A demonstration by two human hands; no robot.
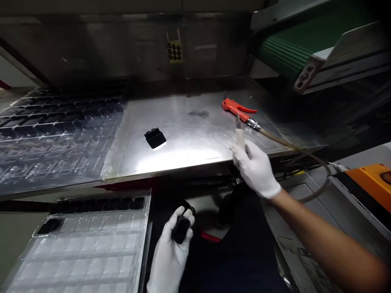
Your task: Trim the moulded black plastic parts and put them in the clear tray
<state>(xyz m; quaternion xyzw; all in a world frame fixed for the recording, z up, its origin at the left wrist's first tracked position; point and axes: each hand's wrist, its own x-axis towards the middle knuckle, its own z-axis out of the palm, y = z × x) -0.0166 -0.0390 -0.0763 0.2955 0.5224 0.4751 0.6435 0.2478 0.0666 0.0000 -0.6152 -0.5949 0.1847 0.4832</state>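
My left hand, in a white glove, is closed around a small black part below the front edge of the metal table. Farther right, my gloved right hand grips a pale-handled knife with its tip pointing up, over the table's front edge. Flat on the metal table lies another black part with small tabs along its back edge. A red air gun rests just behind the knife, its hose running off to the right.
A clear tray with rows of black parts covers the table's left side. Below it, a second tray holds black parts in its back rows. A green conveyor juts in at upper right, above an orange device.
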